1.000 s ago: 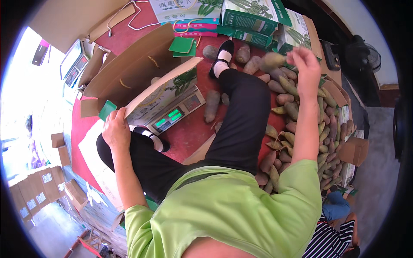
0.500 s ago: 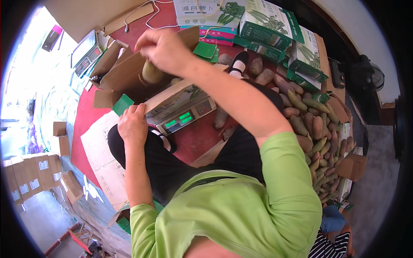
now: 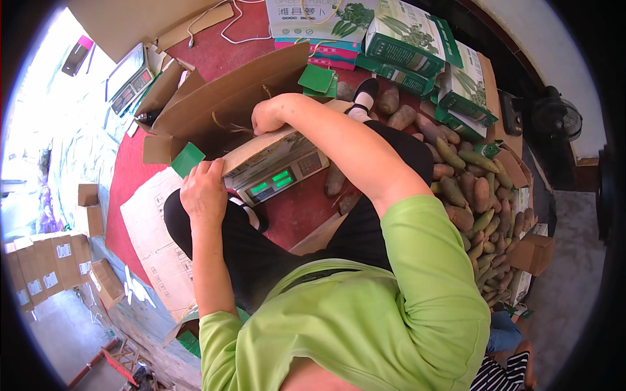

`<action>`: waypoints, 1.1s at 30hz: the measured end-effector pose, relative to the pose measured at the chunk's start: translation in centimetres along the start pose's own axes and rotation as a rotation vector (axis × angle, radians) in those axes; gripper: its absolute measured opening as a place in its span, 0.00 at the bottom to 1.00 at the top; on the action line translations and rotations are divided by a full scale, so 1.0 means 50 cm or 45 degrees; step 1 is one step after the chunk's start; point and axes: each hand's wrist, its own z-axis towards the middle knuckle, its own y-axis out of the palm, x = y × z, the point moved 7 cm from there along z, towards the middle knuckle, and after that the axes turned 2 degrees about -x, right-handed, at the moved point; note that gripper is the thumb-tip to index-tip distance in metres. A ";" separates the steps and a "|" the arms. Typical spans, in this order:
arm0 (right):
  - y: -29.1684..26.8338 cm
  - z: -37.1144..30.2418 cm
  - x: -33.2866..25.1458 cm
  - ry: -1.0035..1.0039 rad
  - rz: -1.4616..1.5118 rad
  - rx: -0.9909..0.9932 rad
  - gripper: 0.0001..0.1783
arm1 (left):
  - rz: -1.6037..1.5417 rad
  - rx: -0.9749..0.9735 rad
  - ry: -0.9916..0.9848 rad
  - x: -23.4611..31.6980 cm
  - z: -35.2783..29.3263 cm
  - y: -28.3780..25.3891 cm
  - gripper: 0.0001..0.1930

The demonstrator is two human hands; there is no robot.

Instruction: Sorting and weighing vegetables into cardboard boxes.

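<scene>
An open brown cardboard box [image 3: 225, 94] stands on a scale [image 3: 285, 177] with lit green digits. My left hand [image 3: 204, 189] is closed over the near left corner of the box wall, beside a green flap [image 3: 188, 159]. My right hand [image 3: 268, 115] reaches over the near wall into the box, its fingers curled and pointing down. The near wall and the hand itself hide the fingertips and whatever they may hold. Cord handles [image 3: 228, 124] hang inside the box. What lies at the bottom is hidden.
To my right lies a large heap of green and reddish root vegetables [image 3: 482, 195]. Green and white printed boxes [image 3: 407, 39] are stacked at the back. A second scale [image 3: 130, 81] stands far left. Flat cardboard [image 3: 153, 241] lies left of my legs. A small fan [image 3: 556, 117] stands right.
My right hand has come down and nearer, into the box. The pale green root vegetable visible below it before is now out of sight. My left hand stays on the box corner.
</scene>
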 end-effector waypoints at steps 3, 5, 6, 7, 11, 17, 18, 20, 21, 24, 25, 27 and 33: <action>-0.009 -0.002 0.028 0.231 -0.195 -0.105 0.17 | -0.024 0.009 -0.007 0.002 0.004 -0.002 0.09; -0.014 -0.025 0.053 0.386 -0.088 -0.084 0.17 | -0.015 -0.002 -0.012 0.002 0.001 -0.003 0.09; -0.025 -0.046 0.062 0.478 -0.115 -0.049 0.17 | -0.004 -0.006 -0.017 0.001 0.000 -0.004 0.09; -0.032 -0.063 0.073 0.571 -0.143 -0.014 0.17 | -0.005 -0.007 -0.015 0.000 -0.001 -0.004 0.09; -0.064 -0.114 0.083 0.583 -0.119 0.078 0.16 | -0.002 -0.028 -0.015 -0.004 0.003 0.005 0.10; -0.112 -0.212 0.073 0.172 0.199 0.708 0.18 | -0.020 -0.104 -0.067 -0.004 0.002 0.013 0.18; -0.116 -0.248 0.084 0.129 0.310 0.810 0.18 | -0.004 -0.158 -0.094 -0.006 0.002 0.021 0.18; -0.116 -0.319 0.117 0.116 0.428 0.927 0.18 | 0.009 -0.149 -0.092 -0.005 0.003 0.026 0.15; -0.116 -0.368 0.134 0.056 0.531 1.023 0.18 | 0.009 -0.157 -0.121 -0.007 0.002 0.027 0.14; -0.078 -0.499 0.232 0.006 0.847 1.350 0.16 | 0.052 -0.185 -0.127 0.001 0.004 0.023 0.14; -0.046 -0.541 0.270 0.133 0.949 1.392 0.17 | 0.070 -0.212 -0.177 -0.003 0.000 0.024 0.14; 0.049 -0.625 0.360 0.291 1.057 1.603 0.16 | 0.048 -0.217 -0.161 -0.003 -0.001 0.027 0.15; 0.616 -0.765 0.583 1.132 0.899 1.556 0.13 | 0.082 -0.131 -0.085 -0.005 0.003 0.032 0.14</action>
